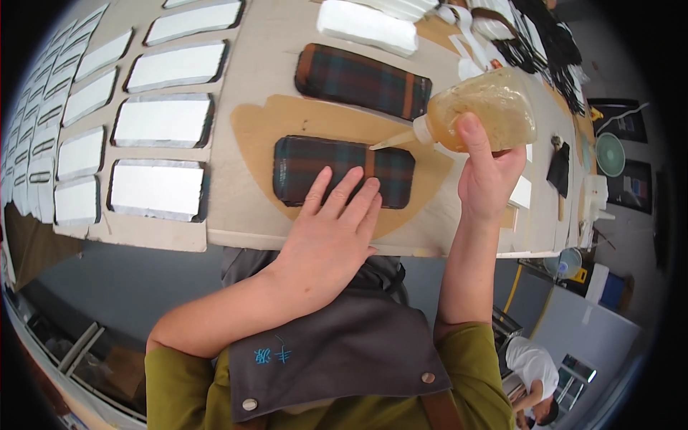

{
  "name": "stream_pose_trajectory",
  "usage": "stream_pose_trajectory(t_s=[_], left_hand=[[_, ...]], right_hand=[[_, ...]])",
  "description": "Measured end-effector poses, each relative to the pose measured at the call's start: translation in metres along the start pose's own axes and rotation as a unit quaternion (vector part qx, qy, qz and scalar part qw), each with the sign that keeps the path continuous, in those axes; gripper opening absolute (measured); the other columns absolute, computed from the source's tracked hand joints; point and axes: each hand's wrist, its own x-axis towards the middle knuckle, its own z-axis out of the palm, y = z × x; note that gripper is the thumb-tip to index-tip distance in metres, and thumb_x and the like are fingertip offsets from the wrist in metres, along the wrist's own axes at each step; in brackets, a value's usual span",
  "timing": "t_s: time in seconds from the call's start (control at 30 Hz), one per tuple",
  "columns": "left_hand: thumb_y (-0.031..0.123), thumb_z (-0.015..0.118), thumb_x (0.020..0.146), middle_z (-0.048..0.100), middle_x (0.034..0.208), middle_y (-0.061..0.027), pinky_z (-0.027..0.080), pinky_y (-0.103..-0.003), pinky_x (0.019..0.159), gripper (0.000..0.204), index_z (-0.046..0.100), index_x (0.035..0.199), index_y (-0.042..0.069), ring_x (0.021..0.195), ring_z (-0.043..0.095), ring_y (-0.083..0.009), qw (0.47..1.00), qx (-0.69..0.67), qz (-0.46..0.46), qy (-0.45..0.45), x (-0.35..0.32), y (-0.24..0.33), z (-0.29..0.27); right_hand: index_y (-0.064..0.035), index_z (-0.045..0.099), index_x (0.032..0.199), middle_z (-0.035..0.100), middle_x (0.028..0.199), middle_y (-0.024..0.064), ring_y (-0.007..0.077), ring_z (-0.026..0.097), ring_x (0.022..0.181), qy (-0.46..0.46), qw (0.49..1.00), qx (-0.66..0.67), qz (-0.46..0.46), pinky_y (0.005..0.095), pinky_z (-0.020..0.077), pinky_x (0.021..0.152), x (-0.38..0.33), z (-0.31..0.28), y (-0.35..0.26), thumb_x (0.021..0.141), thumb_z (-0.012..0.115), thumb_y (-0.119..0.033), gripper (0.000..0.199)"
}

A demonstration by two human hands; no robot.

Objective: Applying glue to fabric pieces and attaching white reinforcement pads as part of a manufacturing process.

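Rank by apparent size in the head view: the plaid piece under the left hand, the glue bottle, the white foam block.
1. Plaid piece
2. Glue bottle
3. White foam block, though it lies farther away, so the last two are unsure.

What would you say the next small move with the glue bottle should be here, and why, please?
Probably lower the nozzle onto the near plaid piece and start squeezing. The right hand holds the glue bottle tilted, with its tip just above that piece's top edge, while the left hand presses the piece flat on the board.
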Motion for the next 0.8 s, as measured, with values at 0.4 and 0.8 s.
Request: stream_pose_trajectory(t_s=[0.4, 0.8], left_hand=[[0.020, 0.078, 0.079, 0.049, 0.143, -0.0166, 0.032, -0.052, 0.116, 0.060, 0.057, 0.130, -0.003, 0.138, 0.043, -0.0331, 1.000, -0.015, -0.019, 0.011, 0.006, 0.002, -0.007], [0.017, 0.079, 0.076, 0.050, 0.142, -0.0170, 0.034, -0.052, 0.114, 0.060, 0.057, 0.129, -0.002, 0.136, 0.045, -0.0341, 1.000, -0.005, -0.018, 0.013, 0.007, 0.004, -0.007]], right_hand=[[0.0015, 0.061, 0.121, 0.067, 0.113, 0.0082, 0.0158, 0.064, 0.102, 0.008, 0.999, -0.042, -0.011, 0.0304, 0.0486, 0.093, -0.010, -0.044, -0.001, 0.087, 0.075, -0.004, 0.037], [0.0017, 0.060, 0.122, 0.067, 0.112, 0.0077, 0.0154, 0.063, 0.103, 0.026, 0.999, -0.018, -0.004, 0.0297, 0.0483, 0.093, -0.014, -0.052, 0.004, 0.088, 0.072, -0.001, 0.036]])
